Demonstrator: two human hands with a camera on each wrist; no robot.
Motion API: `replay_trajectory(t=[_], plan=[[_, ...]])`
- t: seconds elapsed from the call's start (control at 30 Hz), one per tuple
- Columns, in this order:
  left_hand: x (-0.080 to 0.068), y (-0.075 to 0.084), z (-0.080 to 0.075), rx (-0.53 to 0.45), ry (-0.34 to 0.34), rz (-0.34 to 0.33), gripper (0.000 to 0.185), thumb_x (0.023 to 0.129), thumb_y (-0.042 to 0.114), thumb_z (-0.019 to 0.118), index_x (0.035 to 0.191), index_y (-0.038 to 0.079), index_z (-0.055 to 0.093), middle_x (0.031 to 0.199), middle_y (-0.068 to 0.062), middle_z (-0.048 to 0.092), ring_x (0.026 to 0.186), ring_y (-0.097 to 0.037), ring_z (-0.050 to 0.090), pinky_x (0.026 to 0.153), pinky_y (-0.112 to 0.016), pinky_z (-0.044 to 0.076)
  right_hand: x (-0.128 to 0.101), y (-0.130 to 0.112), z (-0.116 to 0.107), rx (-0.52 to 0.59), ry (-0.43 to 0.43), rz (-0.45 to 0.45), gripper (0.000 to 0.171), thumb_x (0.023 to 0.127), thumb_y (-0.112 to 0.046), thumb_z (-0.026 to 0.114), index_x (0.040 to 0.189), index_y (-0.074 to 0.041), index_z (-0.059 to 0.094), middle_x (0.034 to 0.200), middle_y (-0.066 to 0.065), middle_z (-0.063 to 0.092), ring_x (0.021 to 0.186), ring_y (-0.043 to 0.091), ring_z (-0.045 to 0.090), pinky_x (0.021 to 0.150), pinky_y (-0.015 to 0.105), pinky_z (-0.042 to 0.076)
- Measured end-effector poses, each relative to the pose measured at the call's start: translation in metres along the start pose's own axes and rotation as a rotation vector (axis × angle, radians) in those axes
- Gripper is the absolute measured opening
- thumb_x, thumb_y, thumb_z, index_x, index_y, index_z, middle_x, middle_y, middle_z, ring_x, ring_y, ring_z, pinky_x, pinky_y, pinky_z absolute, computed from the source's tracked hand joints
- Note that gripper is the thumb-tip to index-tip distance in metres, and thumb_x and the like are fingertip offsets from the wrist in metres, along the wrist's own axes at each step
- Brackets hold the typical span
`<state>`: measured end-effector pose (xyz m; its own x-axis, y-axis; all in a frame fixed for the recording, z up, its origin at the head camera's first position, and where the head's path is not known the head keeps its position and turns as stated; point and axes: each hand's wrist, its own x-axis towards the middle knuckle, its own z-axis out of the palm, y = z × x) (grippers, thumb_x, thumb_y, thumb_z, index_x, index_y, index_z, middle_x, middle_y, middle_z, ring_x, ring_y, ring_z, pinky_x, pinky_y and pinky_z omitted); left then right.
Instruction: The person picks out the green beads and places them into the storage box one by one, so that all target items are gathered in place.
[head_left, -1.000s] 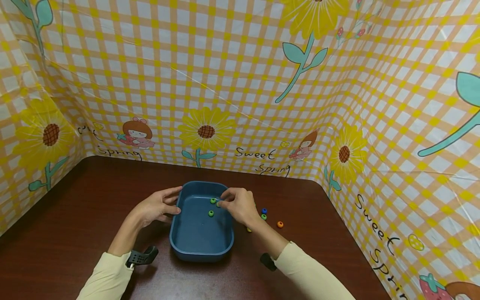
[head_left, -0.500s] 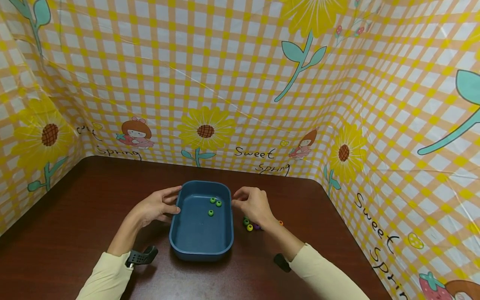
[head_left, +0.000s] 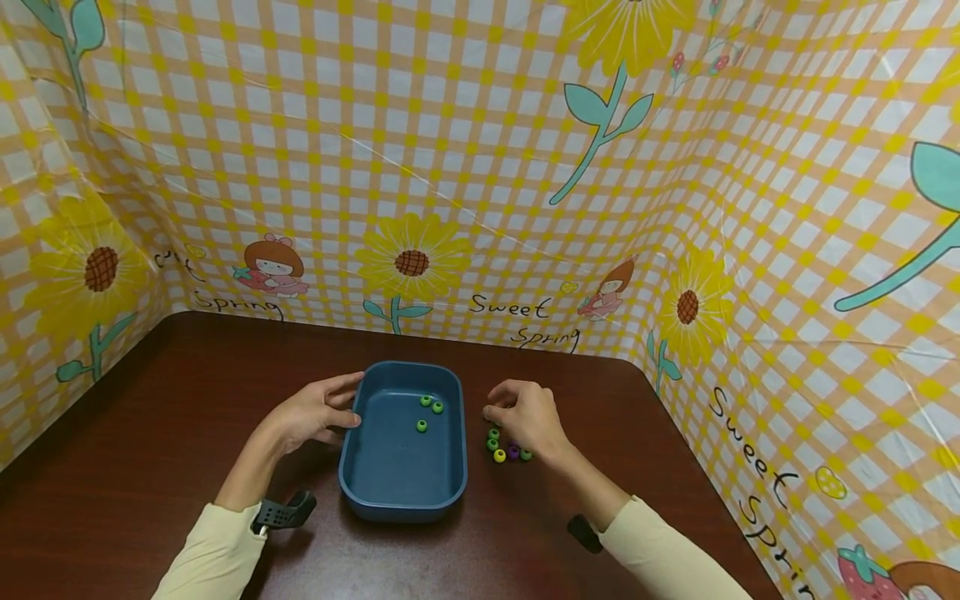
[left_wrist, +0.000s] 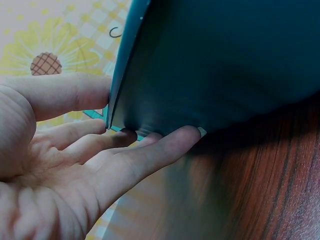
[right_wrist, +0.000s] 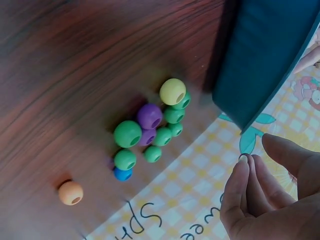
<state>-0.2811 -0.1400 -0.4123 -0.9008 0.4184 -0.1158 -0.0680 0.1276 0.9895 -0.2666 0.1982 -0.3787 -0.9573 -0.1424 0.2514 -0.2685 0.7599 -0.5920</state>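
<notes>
A blue rectangular bin (head_left: 405,471) stands on the table, with three green beads (head_left: 422,426) inside. My left hand (head_left: 303,417) touches the bin's left wall; in the left wrist view its fingers lie fairly straight along the outside. To the right of the bin, my right hand (head_left: 531,418) hovers over a cluster of beads, thumb and fingertips apart and holding nothing. The cluster has several green beads (right_wrist: 127,134), a yellow bead (right_wrist: 173,92), purple beads (right_wrist: 149,116) and a blue bead (right_wrist: 123,174). In the head view the right hand hides part of it.
An orange bead (right_wrist: 71,193) lies apart from the cluster on the dark wood table (head_left: 225,375). A checked sunflower cloth (head_left: 480,208) rises behind the table and along its sides. A black wrist strap (head_left: 283,512) sits on the left forearm.
My right hand let go of a green bead inside the bin, then drew back rightward over the bin's rim to the loose beads. The left hand and bin stay in place.
</notes>
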Motion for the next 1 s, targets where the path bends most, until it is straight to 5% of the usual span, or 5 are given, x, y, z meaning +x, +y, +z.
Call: replay_trajectory(t=[1.0], plan=[[0.0,0.001,0.001,0.018,0.01,-0.008,0.08,0.095,-0.005,0.062,0.161,0.001,0.019,0.16,-0.031,0.029,0.127,-0.051,0.057,0.087,-0.059,0.057,-0.015,0.041,-0.019,-0.037,0.013,0.114,0.016,0.084,-0.015,0.081,0.098,-0.007,0.077,0.081,0.002,0.075,0.067,0.011,0.067,0.059,0.03,0.053]])
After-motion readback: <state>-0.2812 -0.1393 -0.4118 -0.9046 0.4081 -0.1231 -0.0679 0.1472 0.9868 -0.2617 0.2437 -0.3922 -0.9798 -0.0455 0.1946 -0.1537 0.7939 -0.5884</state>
